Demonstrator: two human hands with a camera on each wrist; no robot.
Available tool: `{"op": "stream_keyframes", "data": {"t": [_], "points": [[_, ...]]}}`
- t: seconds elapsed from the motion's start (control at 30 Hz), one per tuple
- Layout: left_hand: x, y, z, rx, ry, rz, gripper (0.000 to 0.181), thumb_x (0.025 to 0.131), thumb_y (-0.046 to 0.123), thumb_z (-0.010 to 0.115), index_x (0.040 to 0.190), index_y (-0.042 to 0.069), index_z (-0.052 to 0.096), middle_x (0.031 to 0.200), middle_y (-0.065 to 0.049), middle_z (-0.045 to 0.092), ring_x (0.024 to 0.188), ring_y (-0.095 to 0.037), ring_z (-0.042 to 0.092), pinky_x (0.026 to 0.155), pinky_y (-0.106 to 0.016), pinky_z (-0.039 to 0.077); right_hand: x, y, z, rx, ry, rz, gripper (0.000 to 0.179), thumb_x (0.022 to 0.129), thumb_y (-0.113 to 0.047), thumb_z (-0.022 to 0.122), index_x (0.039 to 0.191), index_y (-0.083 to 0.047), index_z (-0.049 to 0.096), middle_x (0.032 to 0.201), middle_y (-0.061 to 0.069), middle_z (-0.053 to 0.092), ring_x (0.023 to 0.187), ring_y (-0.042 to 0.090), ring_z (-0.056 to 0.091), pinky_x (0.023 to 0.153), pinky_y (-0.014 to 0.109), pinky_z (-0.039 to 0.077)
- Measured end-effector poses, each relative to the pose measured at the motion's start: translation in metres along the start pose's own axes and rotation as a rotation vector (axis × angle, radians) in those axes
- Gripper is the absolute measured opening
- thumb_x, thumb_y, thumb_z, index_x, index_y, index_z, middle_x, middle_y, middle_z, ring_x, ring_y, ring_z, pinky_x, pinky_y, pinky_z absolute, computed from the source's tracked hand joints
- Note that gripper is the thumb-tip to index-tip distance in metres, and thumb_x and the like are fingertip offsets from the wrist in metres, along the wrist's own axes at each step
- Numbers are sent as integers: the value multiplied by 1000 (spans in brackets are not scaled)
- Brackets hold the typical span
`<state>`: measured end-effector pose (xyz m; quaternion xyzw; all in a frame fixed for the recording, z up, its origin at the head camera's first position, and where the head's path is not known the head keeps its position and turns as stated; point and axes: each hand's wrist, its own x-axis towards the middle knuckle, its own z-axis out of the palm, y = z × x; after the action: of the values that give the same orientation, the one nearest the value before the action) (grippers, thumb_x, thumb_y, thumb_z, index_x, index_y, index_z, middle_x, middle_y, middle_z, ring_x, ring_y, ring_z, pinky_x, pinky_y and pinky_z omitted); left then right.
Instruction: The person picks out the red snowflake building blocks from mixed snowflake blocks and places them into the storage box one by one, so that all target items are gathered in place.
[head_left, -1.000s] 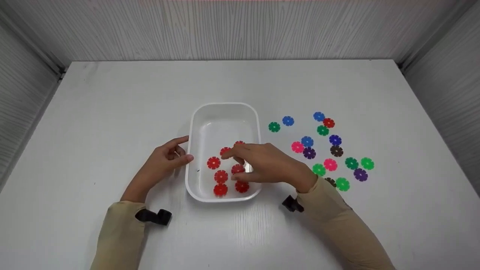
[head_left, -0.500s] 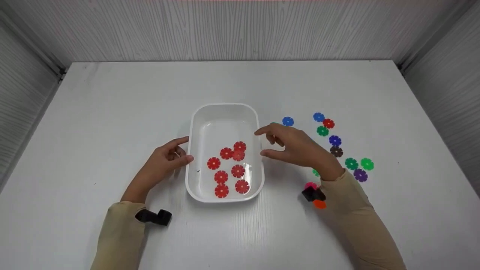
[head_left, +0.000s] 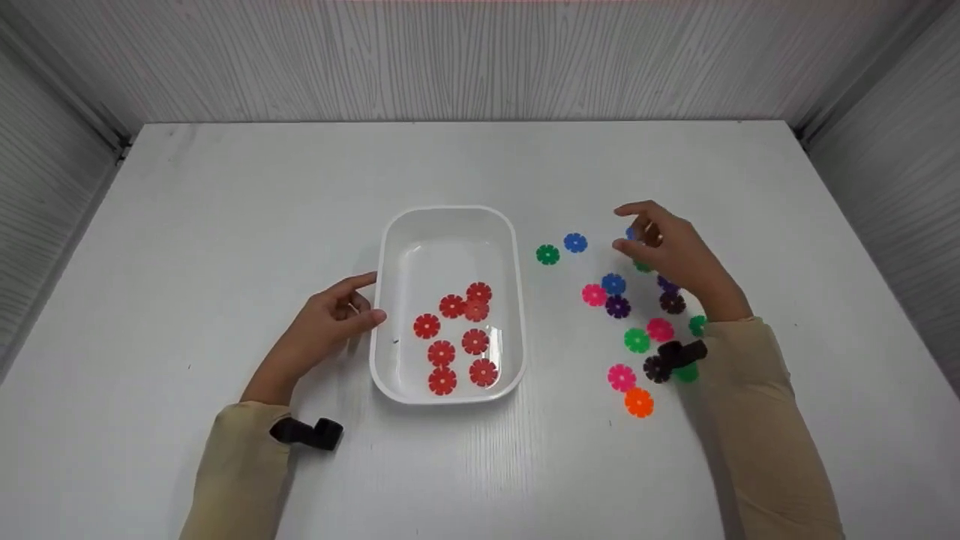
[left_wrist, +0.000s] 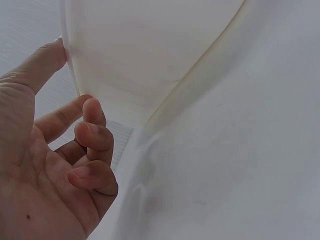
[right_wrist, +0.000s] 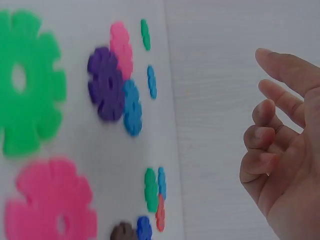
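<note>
A white tray [head_left: 450, 401] stands mid-table with several red snowflake-shaped plastic discs [head_left: 442, 353] lying in its near half. My left hand [head_left: 330, 315] holds the tray's left side, thumb lapping over the rim and index finger against it. The left wrist view shows the other fingers [left_wrist: 95, 177] curled loosely beside the wall. My right hand [head_left: 671, 244] hovers over the far part of the scattered discs, thumb and index apart, nothing between them. One red disc [right_wrist: 160, 214] beside a green disc [right_wrist: 150, 190] shows in the right wrist view; the hand hides it in the head view.
Right of the tray lie loose discs in several colours, among them a blue disc [head_left: 576, 242], a pink disc [head_left: 622, 378] and an orange disc [head_left: 639, 403]. A patterned wall panel [head_left: 465, 60] bounds the table's far edge.
My right hand has moved out of the tray, right and away from me, to over the scattered discs. Several red discs under it came into view. The left hand stays at the rim.
</note>
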<state>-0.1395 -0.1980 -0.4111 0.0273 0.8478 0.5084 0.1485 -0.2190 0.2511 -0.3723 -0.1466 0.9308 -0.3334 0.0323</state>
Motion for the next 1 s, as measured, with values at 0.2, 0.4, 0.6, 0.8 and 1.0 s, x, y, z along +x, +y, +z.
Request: {"op": "stream_keyframes", "data": {"t": [0.2,0.4,0.6,0.8,1.0], "points": [[-1,0,-1,8,2,4,60,90,32,67,144,16,44,94,-3,52,75,-13,46,61,-24,40,2,31,-14,8,8,212,54,96,-38,58,142,-14,44,105,9,49,90,21,47,73,25,44],[-1,1,1,10,0,1,61,90,33,67,144,17,44,95,-4,52,77,-15,46,62,-24,40,-2,55,-25,-31,-47,313,59,96,-41,55,145,-11,40,120,20,47,105,31,45,88,43,45],[1,1,2,8,-1,7,61,90,34,67,144,18,45,95,-4,53,78,-15,47,63,-24,40,-4,73,-29,-42,-122,407,61,97,-43,53,147,-11,37,130,24,43,110,36,44,98,54,41],[0,1,2,8,3,-3,61,90,34,67,144,18,44,95,-5,53,78,-15,46,63,-25,40,-2,77,-29,-54,-177,449,64,95,-45,57,146,-12,37,134,25,43,117,39,42,104,60,36],[-1,1,1,13,6,0,62,90,34,67,145,18,44,95,-4,53,77,-15,46,62,-24,40,0,77,-29,-67,-223,459,60,95,-41,58,145,-15,38,137,26,42,122,41,40,106,63,32]]}}
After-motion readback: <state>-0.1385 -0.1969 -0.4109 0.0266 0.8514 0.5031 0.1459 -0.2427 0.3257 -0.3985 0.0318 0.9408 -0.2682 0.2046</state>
